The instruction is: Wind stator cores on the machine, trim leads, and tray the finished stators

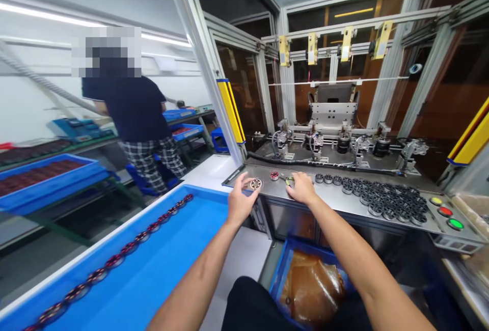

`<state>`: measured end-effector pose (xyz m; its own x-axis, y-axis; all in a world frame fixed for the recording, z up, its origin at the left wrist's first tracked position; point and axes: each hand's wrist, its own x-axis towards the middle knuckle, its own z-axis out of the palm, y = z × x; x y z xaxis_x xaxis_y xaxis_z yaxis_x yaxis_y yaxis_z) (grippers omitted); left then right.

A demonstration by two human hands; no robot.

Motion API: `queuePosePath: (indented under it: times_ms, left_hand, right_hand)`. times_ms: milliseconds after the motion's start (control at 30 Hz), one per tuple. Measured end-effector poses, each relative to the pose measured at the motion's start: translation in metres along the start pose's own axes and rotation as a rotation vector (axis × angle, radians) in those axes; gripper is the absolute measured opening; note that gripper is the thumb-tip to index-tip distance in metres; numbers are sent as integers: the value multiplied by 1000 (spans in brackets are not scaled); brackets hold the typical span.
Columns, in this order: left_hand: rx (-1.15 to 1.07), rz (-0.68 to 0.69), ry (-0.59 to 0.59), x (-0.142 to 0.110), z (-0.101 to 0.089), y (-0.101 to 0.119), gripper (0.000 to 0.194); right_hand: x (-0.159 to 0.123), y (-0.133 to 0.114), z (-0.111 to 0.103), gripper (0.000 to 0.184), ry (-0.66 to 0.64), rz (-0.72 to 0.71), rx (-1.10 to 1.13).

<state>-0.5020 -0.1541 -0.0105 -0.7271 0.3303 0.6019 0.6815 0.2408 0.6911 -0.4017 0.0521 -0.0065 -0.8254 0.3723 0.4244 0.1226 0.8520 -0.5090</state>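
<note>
Round part's (255,184) mid-frame, left hand (240,201) pinching its rim between thumb and fingers. Looks light and stiff, maybe slick, so I'd grab the rim. Right hand (303,187), a bit further right, has fingers curled around a yellow-handled tool (289,182).

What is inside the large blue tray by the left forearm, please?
A row of round parts lines the left side of the blue tray. The left forearm covers part of it; anything there cannot be seen.

No lettering, label, brand, number or sign can be read anywhere in view.
</note>
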Motion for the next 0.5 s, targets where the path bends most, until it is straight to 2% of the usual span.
queuePosePath:
  times_ms: [133,267,367,433,500]
  left_hand:
    - [-86,97,98,-49,-40,41,61]
    - [-222,225,166,-100,-65,84,60]
    - [-277,204,110,-119,-72,103,51]
    - [-304,170,50,-123,-73,111,44]
    - [-359,143,48,-125,-70,117,42]
  right_hand:
    - [-26,-42,-18,41,78,-83,235]
    - [-91,-93,-38,28,1,-113,507]
    - [-137,-120,-55,32,-123,11,888]
    - [-155,-131,-64,36,-146,132,1097]
    - [-164,-136,-73,37,-136,200,1189]
